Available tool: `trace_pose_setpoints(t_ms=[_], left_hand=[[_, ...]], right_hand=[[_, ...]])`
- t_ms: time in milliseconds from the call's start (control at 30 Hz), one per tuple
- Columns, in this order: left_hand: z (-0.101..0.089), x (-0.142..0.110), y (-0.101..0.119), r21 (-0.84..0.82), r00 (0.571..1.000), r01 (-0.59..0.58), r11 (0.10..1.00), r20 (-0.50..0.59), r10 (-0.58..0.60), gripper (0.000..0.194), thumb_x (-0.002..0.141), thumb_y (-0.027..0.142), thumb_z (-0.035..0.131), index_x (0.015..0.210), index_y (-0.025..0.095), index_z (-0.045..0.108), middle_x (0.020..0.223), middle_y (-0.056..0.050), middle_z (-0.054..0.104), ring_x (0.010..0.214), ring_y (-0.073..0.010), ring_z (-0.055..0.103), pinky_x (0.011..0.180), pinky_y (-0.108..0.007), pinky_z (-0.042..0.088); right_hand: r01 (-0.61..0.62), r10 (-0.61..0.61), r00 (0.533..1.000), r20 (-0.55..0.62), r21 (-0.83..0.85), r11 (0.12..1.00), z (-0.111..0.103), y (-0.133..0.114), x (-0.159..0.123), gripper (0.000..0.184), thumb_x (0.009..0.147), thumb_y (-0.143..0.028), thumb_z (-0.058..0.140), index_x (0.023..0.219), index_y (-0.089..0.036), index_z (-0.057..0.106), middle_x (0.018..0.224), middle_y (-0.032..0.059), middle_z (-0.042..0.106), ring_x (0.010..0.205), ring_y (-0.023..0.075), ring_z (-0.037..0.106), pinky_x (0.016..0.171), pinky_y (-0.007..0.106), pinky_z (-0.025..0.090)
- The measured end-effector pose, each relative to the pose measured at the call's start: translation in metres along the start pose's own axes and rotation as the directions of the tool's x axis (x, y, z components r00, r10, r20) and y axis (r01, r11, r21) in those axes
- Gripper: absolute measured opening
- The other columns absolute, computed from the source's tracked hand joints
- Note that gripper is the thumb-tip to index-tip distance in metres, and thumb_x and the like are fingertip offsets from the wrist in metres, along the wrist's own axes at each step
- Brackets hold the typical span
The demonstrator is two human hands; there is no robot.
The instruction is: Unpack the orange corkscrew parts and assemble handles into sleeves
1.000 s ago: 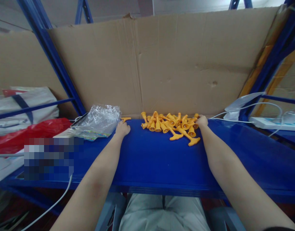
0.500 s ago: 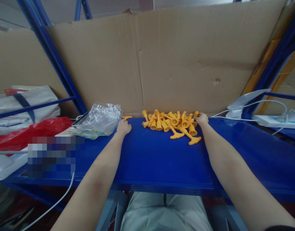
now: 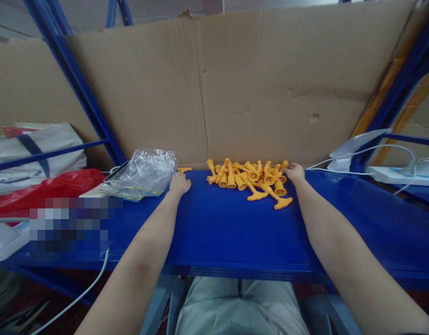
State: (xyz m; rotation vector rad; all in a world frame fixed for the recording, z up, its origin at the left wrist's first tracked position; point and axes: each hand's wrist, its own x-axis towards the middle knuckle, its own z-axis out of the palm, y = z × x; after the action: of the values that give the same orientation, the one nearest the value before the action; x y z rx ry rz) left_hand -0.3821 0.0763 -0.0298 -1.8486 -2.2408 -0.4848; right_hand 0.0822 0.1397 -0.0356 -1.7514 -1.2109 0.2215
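Observation:
A heap of orange-yellow plastic pieces (image 3: 231,179), several with a T-shaped handle at one end and a flared, bell-like cup at the other, lies against the cardboard at the back of the blue shelf. At its right end, my right hand (image 3: 296,173) has its fingers closed at one upright orange piece (image 3: 284,164); the fingertips are partly hidden. Left of the heap, my left hand (image 3: 180,184) rests with bent fingers around a single orange piece (image 3: 185,170). Only that piece's T-shaped handle shows past the knuckles.
Clear plastic bags (image 3: 147,170) lie just left of my left hand. Further left are a red plastic bag (image 3: 50,188), a pale cloth bag (image 3: 60,146) and a blurred-out patch. A power strip (image 3: 399,177) with white cables sits at the right. Cardboard (image 3: 256,93) walls the back between blue posts.
My right hand has shifted slightly at the heap's right end, where an orange piece now stands more upright beside its fingers. My left hand stays nearly still. The camera view has tilted a little.

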Motion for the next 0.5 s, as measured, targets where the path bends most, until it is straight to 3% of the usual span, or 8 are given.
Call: trace_pose_setpoints(t_ms=[133, 267, 400, 500], left_hand=[[-0.002, -0.002, 0.001, -0.019, 1.000, -0.003, 1.000, -0.009, 0.003, 0.051, 0.085, 0.022, 0.041, 0.130, 0.008, 0.060, 0.140, -0.019, 0.055, 0.135, -0.0304, 0.046, 0.117, -0.039, 0.035], [-0.004, -0.003, 0.002, -0.023, 0.998, -0.031, 0.999, -0.047, 0.030, 0.053, 0.084, 0.022, 0.043, 0.132, 0.008, 0.059, 0.137, -0.018, 0.057, 0.136, -0.0297, 0.045, 0.119, -0.039, 0.032], [-0.005, -0.004, 0.006, -0.020, 0.994, -0.058, 0.998, -0.093, 0.056, 0.055, 0.082, 0.021, 0.045, 0.135, 0.011, 0.057, 0.143, -0.015, 0.054, 0.139, -0.0286, 0.042, 0.121, -0.040, 0.030], [-0.007, -0.006, 0.010, -0.028, 0.994, -0.052, 0.998, -0.092, 0.050, 0.055, 0.082, 0.021, 0.045, 0.135, 0.014, 0.056, 0.148, -0.013, 0.050, 0.142, -0.0289, 0.039, 0.120, -0.043, 0.031]], right_hand=[[-0.121, 0.131, 0.989, -0.076, 0.118, 0.986, -0.006, -0.002, -0.009, 0.032, 0.075, -0.014, 0.065, 0.106, -0.013, 0.066, 0.110, 0.0134, 0.072, 0.103, 0.0231, 0.066, 0.094, 0.033, 0.051], [-0.145, 0.180, 0.973, -0.144, 0.227, 0.963, -0.012, -0.001, -0.016, 0.010, 0.076, -0.012, 0.058, 0.084, -0.015, 0.064, 0.091, 0.0109, 0.072, 0.090, 0.0216, 0.067, 0.086, 0.033, 0.054], [-0.158, 0.159, 0.987, 0.025, 0.351, 0.923, -0.023, 0.003, -0.017, 0.013, 0.078, -0.011, 0.056, 0.068, -0.019, 0.057, 0.062, 0.0038, 0.063, 0.065, 0.0169, 0.064, 0.066, 0.029, 0.057], [-0.164, 0.119, 0.983, 0.143, 0.369, 0.915, -0.035, 0.007, -0.018, 0.018, 0.076, -0.008, 0.061, 0.062, -0.019, 0.057, 0.053, 0.0016, 0.058, 0.056, 0.0145, 0.061, 0.060, 0.026, 0.056]])
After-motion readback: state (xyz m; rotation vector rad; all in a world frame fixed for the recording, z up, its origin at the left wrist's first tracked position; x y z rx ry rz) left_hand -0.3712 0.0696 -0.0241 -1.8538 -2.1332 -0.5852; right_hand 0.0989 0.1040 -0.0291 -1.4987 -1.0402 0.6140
